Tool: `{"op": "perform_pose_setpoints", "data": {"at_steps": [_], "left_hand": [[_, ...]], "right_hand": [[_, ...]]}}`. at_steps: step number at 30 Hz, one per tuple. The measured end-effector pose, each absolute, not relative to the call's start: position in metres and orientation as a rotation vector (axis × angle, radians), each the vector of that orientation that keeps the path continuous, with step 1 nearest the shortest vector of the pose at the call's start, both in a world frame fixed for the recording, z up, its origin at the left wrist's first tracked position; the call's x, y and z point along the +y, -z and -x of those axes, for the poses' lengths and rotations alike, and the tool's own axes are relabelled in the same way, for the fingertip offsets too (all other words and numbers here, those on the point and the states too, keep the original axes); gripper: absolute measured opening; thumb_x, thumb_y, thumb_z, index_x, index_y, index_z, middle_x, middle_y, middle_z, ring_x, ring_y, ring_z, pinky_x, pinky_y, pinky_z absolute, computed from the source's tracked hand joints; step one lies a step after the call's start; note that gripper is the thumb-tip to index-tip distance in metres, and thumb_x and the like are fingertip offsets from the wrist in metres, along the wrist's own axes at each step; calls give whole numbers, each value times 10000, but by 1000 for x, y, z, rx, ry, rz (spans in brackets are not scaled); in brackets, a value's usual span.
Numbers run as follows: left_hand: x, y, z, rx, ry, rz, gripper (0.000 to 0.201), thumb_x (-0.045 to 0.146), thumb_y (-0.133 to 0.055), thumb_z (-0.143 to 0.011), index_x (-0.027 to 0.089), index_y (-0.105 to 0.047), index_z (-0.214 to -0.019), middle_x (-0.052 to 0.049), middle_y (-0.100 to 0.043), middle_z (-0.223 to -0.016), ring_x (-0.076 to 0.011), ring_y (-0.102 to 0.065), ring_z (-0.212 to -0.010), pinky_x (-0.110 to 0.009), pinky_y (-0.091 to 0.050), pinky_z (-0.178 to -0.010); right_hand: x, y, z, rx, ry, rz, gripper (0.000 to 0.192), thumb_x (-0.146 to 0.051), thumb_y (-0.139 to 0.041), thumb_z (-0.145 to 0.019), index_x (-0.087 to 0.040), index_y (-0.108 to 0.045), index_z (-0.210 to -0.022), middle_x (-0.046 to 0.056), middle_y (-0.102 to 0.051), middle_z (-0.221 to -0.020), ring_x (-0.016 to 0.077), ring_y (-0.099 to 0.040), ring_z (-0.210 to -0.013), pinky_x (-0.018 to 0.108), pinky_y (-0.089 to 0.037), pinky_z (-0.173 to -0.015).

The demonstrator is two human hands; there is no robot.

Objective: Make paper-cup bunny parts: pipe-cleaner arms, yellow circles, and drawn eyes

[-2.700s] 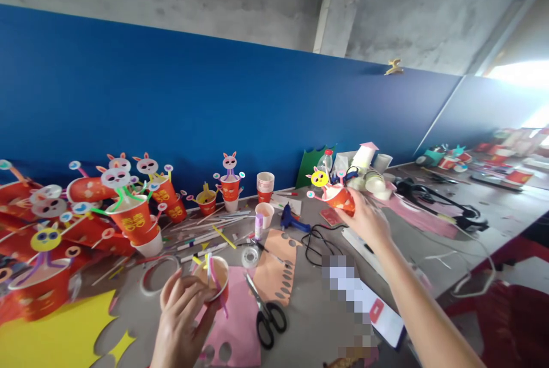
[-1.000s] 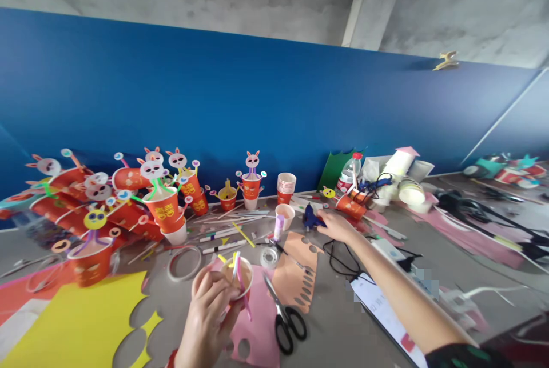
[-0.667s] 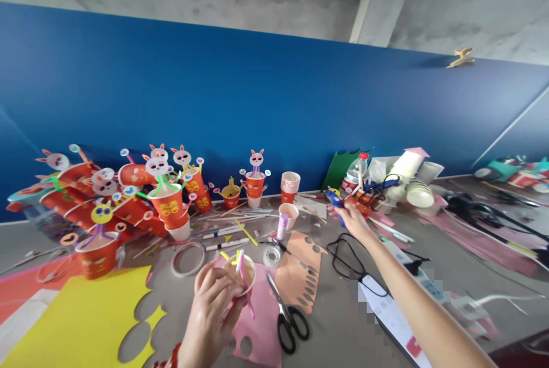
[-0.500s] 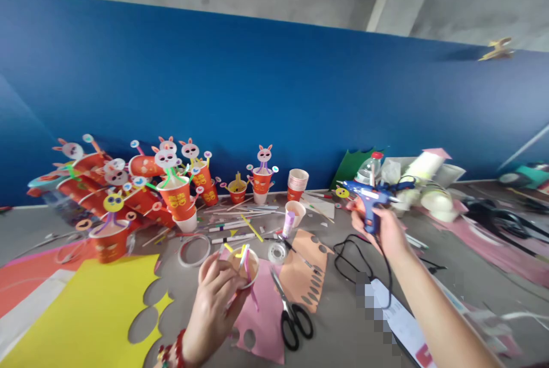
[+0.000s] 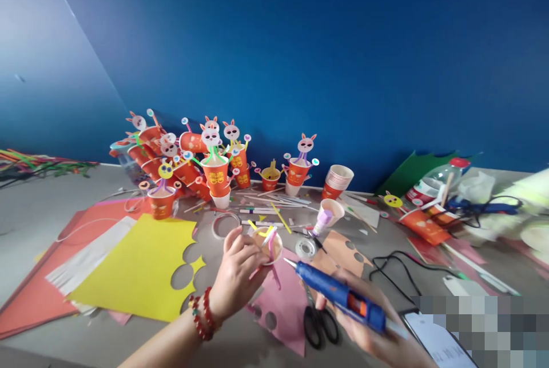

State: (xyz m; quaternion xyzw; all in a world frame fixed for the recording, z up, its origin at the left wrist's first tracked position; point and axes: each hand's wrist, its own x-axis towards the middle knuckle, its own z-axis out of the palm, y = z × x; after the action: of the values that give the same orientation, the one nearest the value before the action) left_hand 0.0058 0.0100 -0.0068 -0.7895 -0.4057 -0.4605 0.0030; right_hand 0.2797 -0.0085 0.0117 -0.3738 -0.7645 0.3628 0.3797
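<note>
My left hand [image 5: 242, 268] is closed around a paper cup [image 5: 274, 249], its open mouth facing me. Yellow, white and pink pipe cleaners [image 5: 269, 235] stick out at the cup's rim, and a pink one hangs below it. My right hand [image 5: 364, 322] grips a blue glue gun [image 5: 338, 291], whose metal nozzle points left, close to the cup but apart from it. Beneath the hands lie pink paper [image 5: 285, 311] with round holes and black-handled scissors [image 5: 321, 325], partly covered by my right hand. A roll of clear tape [image 5: 305, 248] lies just beyond the cup.
Decorated red cups [image 5: 215, 176] with animal faces stand at the back left. Yellow paper [image 5: 141, 268] covers the left side. A stack of cups [image 5: 338, 180], a bottle [image 5: 441, 182] and a second blue glue gun [image 5: 484, 206] are farther back. A phone [image 5: 437, 339] lies front right.
My right hand has brought the glue gun down and left, from the back right to beside the cup. The view has turned right-to-left and downward; my left hand still holds the cup.
</note>
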Motion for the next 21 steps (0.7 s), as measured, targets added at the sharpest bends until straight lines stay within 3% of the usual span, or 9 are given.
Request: {"op": "perform_pose_setpoints", "data": {"at_steps": [3, 5, 13, 21], "left_hand": [[10, 7, -5, -1289, 1455, 2477, 87, 156, -628, -893, 235, -646, -860, 23, -710, -764, -180, -595, -837, -512, -302, -1085], [10, 7, -5, -1305, 1442, 2479, 82, 162, -633, -891, 236, -653, -863, 22, -715, -769, -180, -595, -839, -518, -303, -1088], [10, 10, -6, -1306, 1383, 2496, 56, 188, -642, -892, 236, -652, -864, 27, -725, -776, -169, -602, -837, -505, -309, -1103], [10, 11, -6, -1288, 1397, 2517, 41, 199, -644, -895, 238, -647, -883, 22, -727, -789, -175, -606, -853, -503, -294, -1104]], "right_hand": [[-15, 9, -284, -1863, -893, 935, 314, -290, -580, -889, -262, -567, -1201, 76, -753, -867, 259, -727, -740, 362, -605, -651], [-19, 19, -289, -1824, -815, 1001, 359, -288, -603, -878, -249, -561, -1233, 104, -758, -929, 272, -735, -769, 362, -610, -654], [-11, 6, -286, -2069, -518, 979, 345, -268, -643, -817, -239, -642, -1160, 100, -768, -902, 273, -730, -777, 359, -608, -693], [-7, -14, -269, -2121, -744, 990, 166, -304, -582, -845, -228, -696, -940, 34, -689, -643, 208, -653, -597, 298, -563, -621]]}}
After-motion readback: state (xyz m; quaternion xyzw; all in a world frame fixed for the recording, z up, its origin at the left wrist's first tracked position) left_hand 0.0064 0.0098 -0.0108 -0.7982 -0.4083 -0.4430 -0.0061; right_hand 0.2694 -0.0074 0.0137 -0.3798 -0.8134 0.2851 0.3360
